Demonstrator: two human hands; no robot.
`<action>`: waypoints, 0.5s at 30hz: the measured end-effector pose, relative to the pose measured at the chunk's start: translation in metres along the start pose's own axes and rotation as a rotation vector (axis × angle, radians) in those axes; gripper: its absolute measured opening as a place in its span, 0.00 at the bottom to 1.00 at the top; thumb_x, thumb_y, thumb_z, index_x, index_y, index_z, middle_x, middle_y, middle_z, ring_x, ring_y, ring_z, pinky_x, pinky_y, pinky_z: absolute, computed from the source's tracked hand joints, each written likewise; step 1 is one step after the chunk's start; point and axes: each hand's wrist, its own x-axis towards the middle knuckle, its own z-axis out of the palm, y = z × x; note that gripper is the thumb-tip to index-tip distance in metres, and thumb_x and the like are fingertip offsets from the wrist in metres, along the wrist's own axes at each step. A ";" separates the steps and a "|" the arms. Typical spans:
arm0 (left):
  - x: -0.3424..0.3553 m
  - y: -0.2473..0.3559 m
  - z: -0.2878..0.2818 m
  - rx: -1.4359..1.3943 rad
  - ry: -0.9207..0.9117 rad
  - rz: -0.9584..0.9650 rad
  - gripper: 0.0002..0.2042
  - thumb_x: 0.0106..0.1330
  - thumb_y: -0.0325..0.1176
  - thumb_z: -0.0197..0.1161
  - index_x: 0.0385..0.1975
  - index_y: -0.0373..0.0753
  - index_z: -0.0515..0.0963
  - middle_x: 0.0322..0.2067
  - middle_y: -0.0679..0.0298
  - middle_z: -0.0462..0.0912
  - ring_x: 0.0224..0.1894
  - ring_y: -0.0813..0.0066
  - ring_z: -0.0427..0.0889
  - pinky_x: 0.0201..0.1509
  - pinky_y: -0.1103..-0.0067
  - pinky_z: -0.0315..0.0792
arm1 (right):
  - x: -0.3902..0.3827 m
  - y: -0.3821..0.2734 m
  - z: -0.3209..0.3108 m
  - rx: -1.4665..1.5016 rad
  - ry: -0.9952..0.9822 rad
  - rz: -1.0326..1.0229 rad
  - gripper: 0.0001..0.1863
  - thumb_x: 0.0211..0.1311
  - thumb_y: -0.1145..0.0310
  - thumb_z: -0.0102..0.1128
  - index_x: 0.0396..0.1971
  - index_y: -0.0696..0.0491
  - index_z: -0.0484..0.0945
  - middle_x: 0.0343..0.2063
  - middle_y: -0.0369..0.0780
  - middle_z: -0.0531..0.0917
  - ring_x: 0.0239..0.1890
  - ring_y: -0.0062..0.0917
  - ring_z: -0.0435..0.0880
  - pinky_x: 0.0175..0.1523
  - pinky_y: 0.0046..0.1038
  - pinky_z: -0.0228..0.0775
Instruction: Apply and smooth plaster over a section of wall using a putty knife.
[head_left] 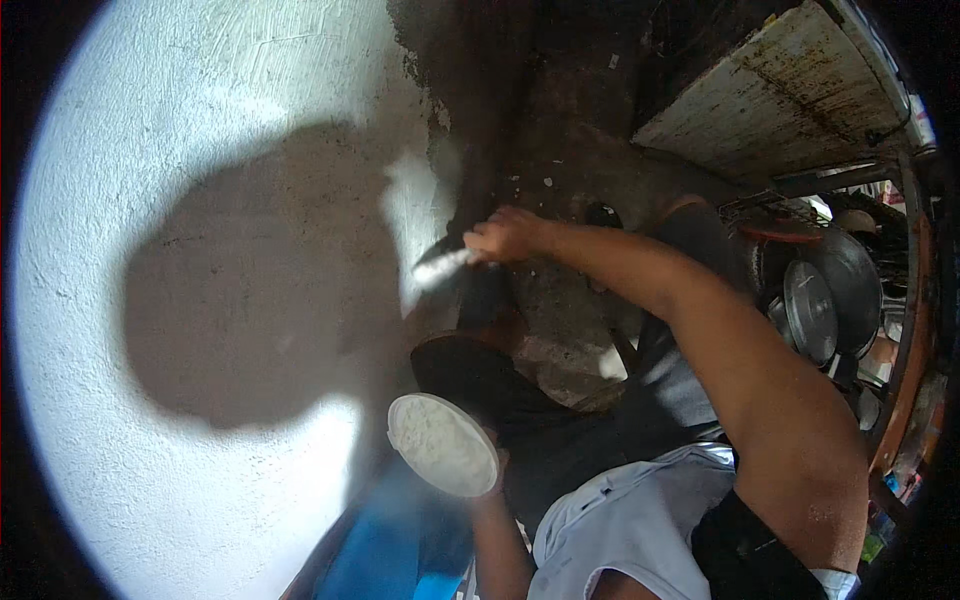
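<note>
My right hand [508,236] is closed on a short tool [441,268] whose end is coated in white. Blur hides whether it is a brush or a scraper. The tool is close to the rough wall [225,90], which is white at the left and bare and dark further right. Lower down, my left hand [492,487] grips a round white tub [395,428] from behind and below, its fingers mostly hidden. White paste [445,442] fills the tub, which is tilted so that its open top shows.
Shadow darkens a large round patch [265,290] of the wall. At the right, a rack [905,380] holds metal pots and a lid [810,312] under a stained white panel [775,90]. Something blue [380,540] lies below the tub. My legs [560,430] are bent over the dark floor [560,150].
</note>
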 end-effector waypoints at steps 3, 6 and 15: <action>-0.004 -0.004 -0.007 -0.015 -0.019 0.009 0.35 0.73 0.62 0.53 0.74 0.46 0.64 0.70 0.56 0.68 0.68 0.50 0.68 0.61 0.47 0.67 | 0.024 0.017 0.001 -0.028 -0.159 0.121 0.23 0.75 0.42 0.51 0.47 0.49 0.75 0.33 0.47 0.87 0.40 0.47 0.88 0.46 0.51 0.79; -0.006 -0.006 -0.003 -0.019 -0.022 0.009 0.36 0.73 0.62 0.53 0.74 0.46 0.64 0.72 0.56 0.67 0.69 0.50 0.68 0.62 0.46 0.66 | 0.034 0.044 0.003 -0.142 -0.256 0.176 0.27 0.76 0.39 0.47 0.52 0.49 0.75 0.35 0.48 0.87 0.42 0.49 0.88 0.48 0.52 0.78; 0.012 -0.016 0.021 -0.018 -0.063 -0.048 0.32 0.73 0.59 0.56 0.70 0.46 0.68 0.68 0.58 0.70 0.68 0.53 0.69 0.62 0.48 0.67 | -0.018 0.085 0.004 -0.151 -0.264 0.285 0.23 0.78 0.44 0.47 0.51 0.49 0.75 0.40 0.49 0.86 0.47 0.48 0.87 0.52 0.48 0.79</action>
